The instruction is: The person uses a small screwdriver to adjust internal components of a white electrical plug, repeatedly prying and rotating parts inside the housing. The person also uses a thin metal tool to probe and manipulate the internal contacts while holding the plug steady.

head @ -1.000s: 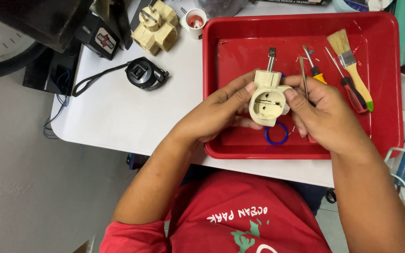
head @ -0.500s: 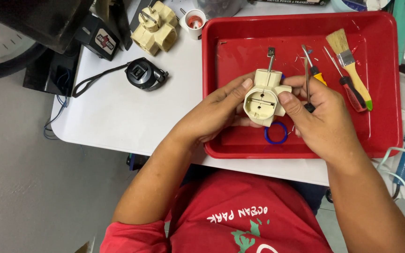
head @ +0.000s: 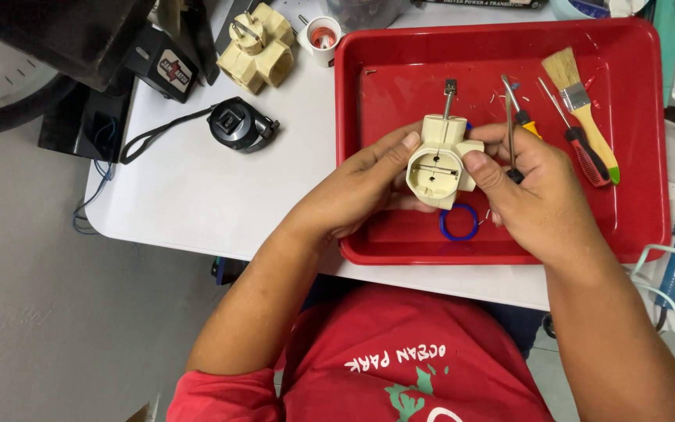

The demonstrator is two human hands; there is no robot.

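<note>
Both hands hold a cream plastic adapter above the red tray, round socket face turned up toward the camera, probably for inspection. The left hand cups its side, thumb pressed on the rim; the right hand pinches the other side. A metal prong sticks out behind. A blue ring lies just beneath; a bristle brush and red-handled screwdriver lie alongside.

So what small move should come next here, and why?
Probably lower the adapter into the tray to free the right hand. Both hands grip the adapter, the left hand too, while the screwdrivers lie untouched beside it.
</note>
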